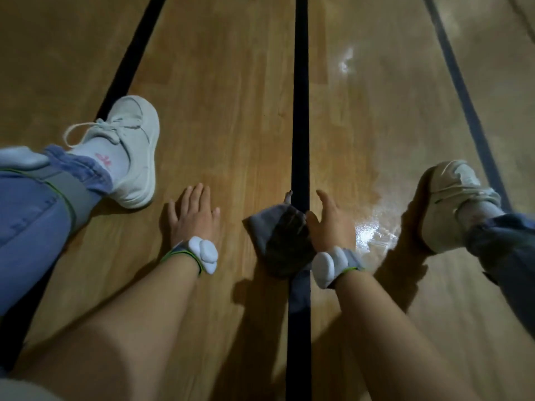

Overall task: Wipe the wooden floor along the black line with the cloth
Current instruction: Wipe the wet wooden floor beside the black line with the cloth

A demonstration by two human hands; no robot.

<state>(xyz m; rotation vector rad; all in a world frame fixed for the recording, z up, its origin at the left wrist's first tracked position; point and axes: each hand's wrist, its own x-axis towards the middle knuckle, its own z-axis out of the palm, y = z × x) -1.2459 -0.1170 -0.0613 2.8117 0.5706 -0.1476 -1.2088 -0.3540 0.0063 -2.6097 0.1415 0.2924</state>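
Observation:
A grey cloth (276,241) lies crumpled on the wooden floor (231,111), over the central black line (301,111) that runs away from me. My right hand (330,227) is at the cloth's right edge and holds it against the floor. The cloth covers part of that hand's fingers, and one fingertip shows past the cloth's far edge. My left hand (195,212) rests flat on the bare floor to the left of the cloth, fingers straight, holding nothing. Both wrists wear white strapped devices.
My left leg in blue jeans, with a white shoe (133,149), lies at the left across a second black line (127,62). My right shoe (451,204) is at the right, by a third dark line (463,91). A wet, shiny patch (373,230) glistens right of my right hand.

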